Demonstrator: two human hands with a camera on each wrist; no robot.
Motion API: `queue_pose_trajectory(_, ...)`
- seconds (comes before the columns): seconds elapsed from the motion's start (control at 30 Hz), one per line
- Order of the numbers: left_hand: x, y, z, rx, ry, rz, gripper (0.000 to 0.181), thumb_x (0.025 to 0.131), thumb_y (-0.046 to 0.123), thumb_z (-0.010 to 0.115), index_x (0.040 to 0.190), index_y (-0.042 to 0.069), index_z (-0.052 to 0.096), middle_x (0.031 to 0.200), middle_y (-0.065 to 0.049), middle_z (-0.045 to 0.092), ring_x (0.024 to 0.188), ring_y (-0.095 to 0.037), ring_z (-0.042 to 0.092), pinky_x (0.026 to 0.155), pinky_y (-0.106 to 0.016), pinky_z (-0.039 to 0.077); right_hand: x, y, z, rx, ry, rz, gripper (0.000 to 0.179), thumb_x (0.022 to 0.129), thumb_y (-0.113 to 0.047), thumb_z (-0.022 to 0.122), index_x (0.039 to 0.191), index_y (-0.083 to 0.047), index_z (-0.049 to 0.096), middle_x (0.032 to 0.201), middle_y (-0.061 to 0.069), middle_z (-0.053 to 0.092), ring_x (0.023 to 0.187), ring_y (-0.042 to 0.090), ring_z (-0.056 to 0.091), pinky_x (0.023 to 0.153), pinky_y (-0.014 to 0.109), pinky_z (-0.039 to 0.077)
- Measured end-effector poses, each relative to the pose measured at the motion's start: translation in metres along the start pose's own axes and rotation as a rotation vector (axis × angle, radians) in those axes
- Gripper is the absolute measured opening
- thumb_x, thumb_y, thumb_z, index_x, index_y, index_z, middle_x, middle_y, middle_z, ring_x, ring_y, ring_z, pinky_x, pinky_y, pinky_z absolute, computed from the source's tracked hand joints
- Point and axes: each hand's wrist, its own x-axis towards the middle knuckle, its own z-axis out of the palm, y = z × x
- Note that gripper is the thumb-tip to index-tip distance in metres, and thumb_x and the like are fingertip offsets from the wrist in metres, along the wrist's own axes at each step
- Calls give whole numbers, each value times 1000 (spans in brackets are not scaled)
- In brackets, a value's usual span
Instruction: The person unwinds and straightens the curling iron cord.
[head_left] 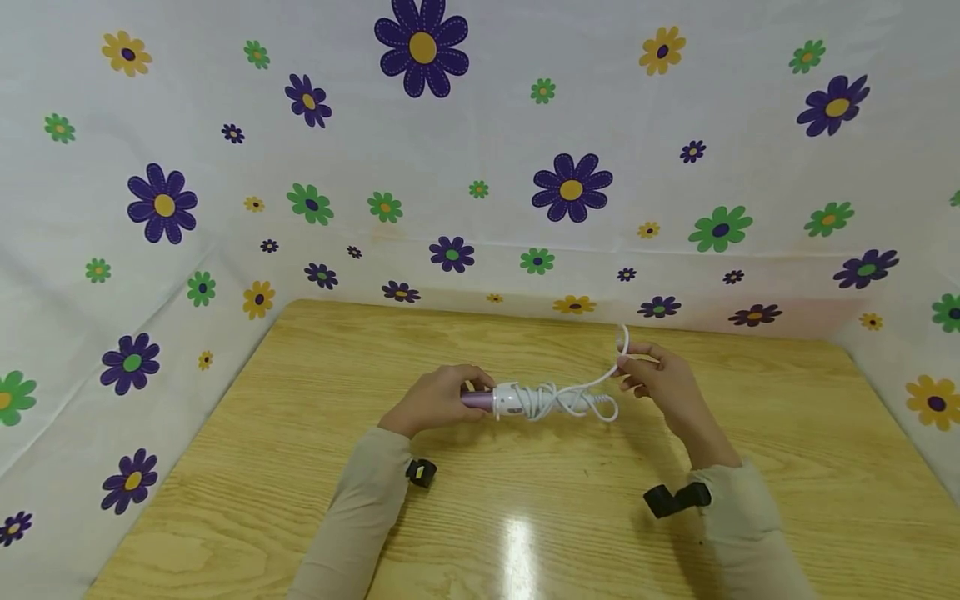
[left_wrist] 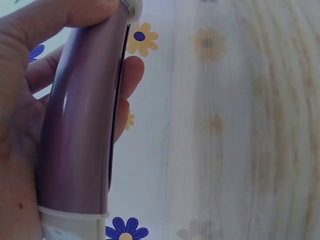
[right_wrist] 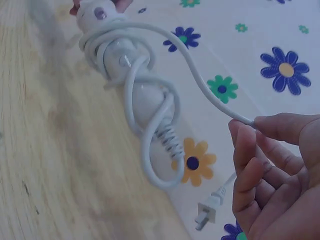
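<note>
A hair curling iron point(head_left: 507, 400), with a purple barrel point(left_wrist: 85, 120) and a white handle point(right_wrist: 145, 105), is held level above the wooden table. My left hand point(head_left: 442, 398) grips the purple barrel, thumb on one side and fingers curled round the other. White power cord point(right_wrist: 195, 75) is wound loosely about the handle, with a loop hanging off its end. Between thumb and fingertips, my right hand point(head_left: 662, 382) pinches the cord's free stretch, drawn out to the right. A two-pin plug point(right_wrist: 206, 212) dangles below that hand in the right wrist view.
The wooden table point(head_left: 247, 467) spreads under both hands. Behind it and along its sides hangs a white cloth point(head_left: 480, 150) printed with purple, green and yellow flowers. Black wrist-worn devices point(head_left: 422, 472) sit at both sleeves.
</note>
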Motion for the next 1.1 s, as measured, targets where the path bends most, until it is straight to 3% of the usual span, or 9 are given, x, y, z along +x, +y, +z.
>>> queue_pose_trajectory(0.27, 0, -3, 0, -4, -2, -5, 39, 76, 23, 80, 113, 19, 67, 99, 2, 68, 79, -9, 59, 71, -29, 48, -23, -7, -4, 12, -72, -74, 21, 97, -23, 57, 115, -12, 56, 81, -7, 69, 63, 9, 57, 59, 25, 47)
queue_pose_trajectory(0.5, -1, -2, 0, -3, -9, 3, 38, 77, 24, 79, 113, 18, 67, 100, 2, 68, 79, -10, 58, 72, -29, 48, -50, 7, -14, -68, -111, -91, 32, 99, -20, 54, 121, 2, 48, 82, -7, 70, 62, 11, 57, 57, 27, 46)
queue_pose_trajectory(0.67, -1, -2, 0, -22, -7, 19, 38, 77, 23, 80, 112, 18, 67, 100, 1, 68, 80, -9, 59, 73, -30, 49, -63, 22, -23, -71, -123, -97, 22, 99, -18, 53, 118, -5, 51, 84, -8, 70, 62, 10, 57, 55, 27, 45)
queue_pose_trajectory(0.9, -1, -3, 0, -67, 15, 18, 38, 78, 22, 79, 114, 19, 67, 100, 0, 68, 80, -10, 60, 75, -30, 50, -67, 44, -36, -8, -130, -53, 16, 99, -15, 52, 115, -15, 51, 86, -9, 71, 63, 10, 56, 56, 28, 44)
queue_pose_trajectory(1.1, -1, 0, 1, -73, 9, 21, 38, 77, 21, 79, 113, 19, 67, 101, 0, 68, 81, -11, 60, 75, -31, 50, -64, 57, -40, 55, -100, -23, 14, 100, -16, 52, 114, -14, 51, 87, -6, 72, 63, 7, 59, 58, 25, 48)
